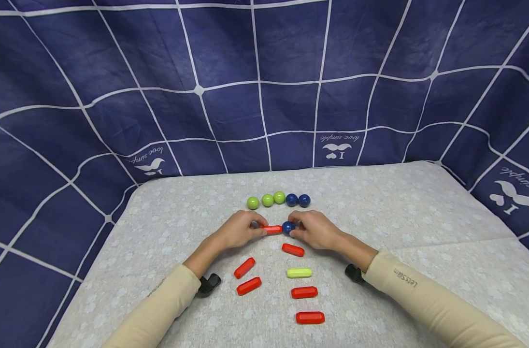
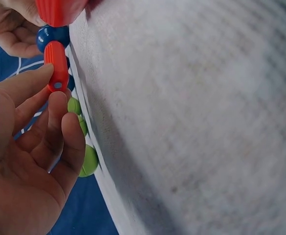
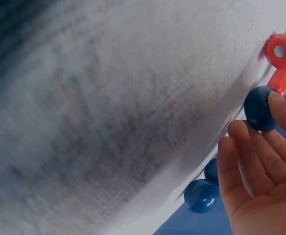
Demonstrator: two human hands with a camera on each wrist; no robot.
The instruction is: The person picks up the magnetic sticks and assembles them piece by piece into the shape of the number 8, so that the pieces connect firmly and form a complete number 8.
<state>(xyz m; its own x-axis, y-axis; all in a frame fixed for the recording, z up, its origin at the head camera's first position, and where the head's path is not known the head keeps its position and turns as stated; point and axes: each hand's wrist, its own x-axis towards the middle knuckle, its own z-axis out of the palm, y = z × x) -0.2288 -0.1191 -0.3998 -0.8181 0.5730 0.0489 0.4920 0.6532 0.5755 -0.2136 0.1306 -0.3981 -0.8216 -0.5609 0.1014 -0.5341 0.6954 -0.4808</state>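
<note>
My left hand (image 1: 241, 229) pinches a red ridged stick (image 1: 273, 229) between thumb and fingers. In the left wrist view a small hole shows in the near end of this stick (image 2: 57, 68). Facing it, my right hand (image 1: 315, 229) holds a dark blue ball (image 1: 288, 227) with thumb and fingertips. The stick's right end meets the ball or lies very close to it; whether the two are joined I cannot tell. Just below the ball lies another red stick (image 1: 293, 250), which neither hand touches.
Behind the hands runs a row of green balls (image 1: 267, 200) and two blue balls (image 1: 298, 199). Two red sticks (image 1: 247, 276) lie front left. A yellow-green stick (image 1: 299, 273) and two more red sticks (image 1: 307, 305) lie front centre. A navy checked cloth (image 1: 290, 111) hangs behind the table.
</note>
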